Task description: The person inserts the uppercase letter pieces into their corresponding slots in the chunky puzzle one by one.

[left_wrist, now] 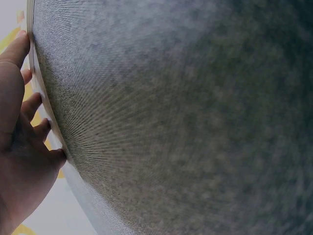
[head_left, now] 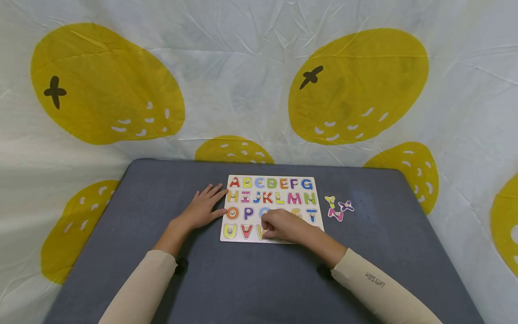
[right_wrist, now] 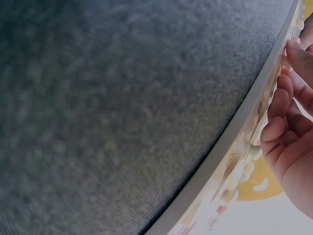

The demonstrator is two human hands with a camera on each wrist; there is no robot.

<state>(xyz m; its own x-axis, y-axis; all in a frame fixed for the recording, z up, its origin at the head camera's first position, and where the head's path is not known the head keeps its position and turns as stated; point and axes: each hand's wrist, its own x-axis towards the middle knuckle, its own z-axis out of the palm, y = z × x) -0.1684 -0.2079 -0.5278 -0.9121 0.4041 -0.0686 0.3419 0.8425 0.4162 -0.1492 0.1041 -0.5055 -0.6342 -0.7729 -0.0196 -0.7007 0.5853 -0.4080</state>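
Note:
A wooden alphabet puzzle board (head_left: 224,237) lies on the table, with colourful knobbed letters in its rows. Over the bottom row, my right hand (head_left: 285,225) pinches the knob of the yellow W piece (head_left: 260,232) between thumb and fingertips; the hand covers most of that letter. The right wrist view has the right hand (right_wrist: 291,122) with its other fingers curled, close along the board's edge. My left hand (head_left: 203,209) lies with fingers spread at the board's left edge, thumb and index tip touching it. From the left wrist, that hand (left_wrist: 24,132) shows its fingertips down on the surface.
Right of the board lie three loose letter pieces: a yellow Y (head_left: 330,201), a purple X (head_left: 346,206) and a pink piece (head_left: 336,215) shaped like N or Z. Dark grey cloth covers the table (head_left: 251,283). Behind it hangs a white curtain (head_left: 234,90) with yellow fruit shapes.

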